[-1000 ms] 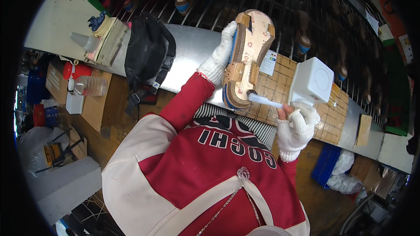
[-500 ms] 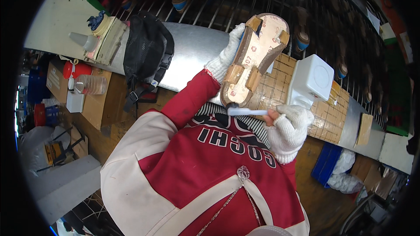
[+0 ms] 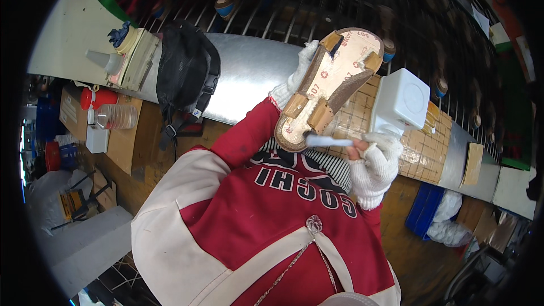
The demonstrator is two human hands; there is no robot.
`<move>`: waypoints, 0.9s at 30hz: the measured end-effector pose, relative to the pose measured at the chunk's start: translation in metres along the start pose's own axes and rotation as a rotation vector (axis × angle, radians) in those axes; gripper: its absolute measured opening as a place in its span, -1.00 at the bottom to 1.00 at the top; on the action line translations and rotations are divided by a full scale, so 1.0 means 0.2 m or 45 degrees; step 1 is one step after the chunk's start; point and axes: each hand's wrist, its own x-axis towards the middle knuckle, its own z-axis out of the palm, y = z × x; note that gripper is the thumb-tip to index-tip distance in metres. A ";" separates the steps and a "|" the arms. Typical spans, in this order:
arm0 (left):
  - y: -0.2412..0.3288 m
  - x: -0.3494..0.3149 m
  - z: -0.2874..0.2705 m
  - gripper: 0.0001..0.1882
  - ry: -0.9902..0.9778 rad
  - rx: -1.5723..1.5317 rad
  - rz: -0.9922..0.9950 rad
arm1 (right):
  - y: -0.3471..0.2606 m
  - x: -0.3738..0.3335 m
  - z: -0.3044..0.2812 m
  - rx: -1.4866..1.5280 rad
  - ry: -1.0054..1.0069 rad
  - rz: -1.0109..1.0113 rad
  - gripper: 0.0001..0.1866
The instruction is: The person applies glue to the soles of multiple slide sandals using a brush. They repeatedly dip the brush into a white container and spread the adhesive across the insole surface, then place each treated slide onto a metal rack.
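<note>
In my gloved left hand (image 3: 293, 77) is a sandal (image 3: 321, 88), its pale underside turned up and tan strap ends folded over the edges. The hand is closed along the sandal's left side, with most fingers hidden behind it. My right hand (image 3: 377, 161), in a white glove with bare fingertips, pinches the pale handle of a small brush (image 3: 331, 141). The brush's dark bristles are at the sandal's near end, by its right edge; whether they touch is hard to tell.
Beyond my hands lies a metal-barred rack (image 3: 272, 11) holding more shoes. A white plastic container (image 3: 403, 102) stands on a taped cardboard sheet (image 3: 422, 161) at right. On the left are a black bag (image 3: 184, 73), a metal worktop (image 3: 249, 59) and a clear bottle (image 3: 116, 116).
The sandal has tilted clockwise, its far end moving right and nearer, its near end slightly left. The brush tip has shifted a little right, from the near end toward the right edge.
</note>
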 end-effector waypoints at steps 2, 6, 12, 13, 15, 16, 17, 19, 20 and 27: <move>0.00 0.00 -0.01 -0.15 -0.030 -0.013 -0.013 | 0.00 0.01 0.00 -0.141 0.017 -0.030 -0.73; 0.00 0.00 -0.03 -0.15 -0.079 -0.032 -0.029 | -0.05 0.03 -0.04 -0.028 -0.150 -0.089 -0.72; -0.02 0.00 -0.06 -0.16 -0.167 -0.030 -0.068 | 0.01 0.16 0.03 -0.294 0.016 -0.038 -0.75; -0.02 -0.01 -0.06 -0.16 -0.178 -0.041 -0.078 | 0.03 0.20 0.03 -0.366 0.046 0.004 -0.75; -0.04 -0.02 -0.06 -0.18 -0.184 0.036 0.002 | 0.09 0.29 0.02 -0.443 0.209 0.028 -0.78; -0.01 -0.02 -0.08 -0.17 -0.353 0.075 0.059 | 0.12 0.34 0.01 -0.502 0.305 0.055 -0.79; -0.01 -0.02 -0.09 -0.13 -0.345 -0.010 -0.019 | 0.15 0.38 0.01 -0.556 0.399 0.085 -0.80; -0.02 -0.02 -0.10 -0.09 -0.332 -0.028 -0.014 | 0.17 0.43 0.00 -0.593 0.377 0.079 -0.81; -0.02 -0.02 -0.12 -0.06 -0.331 -0.036 -0.052 | 0.16 0.43 0.00 -0.578 0.307 0.081 -0.80; -0.03 0.09 -0.32 -0.10 -0.294 -0.318 -0.099 | 0.08 0.26 0.06 -0.047 0.060 0.153 -0.84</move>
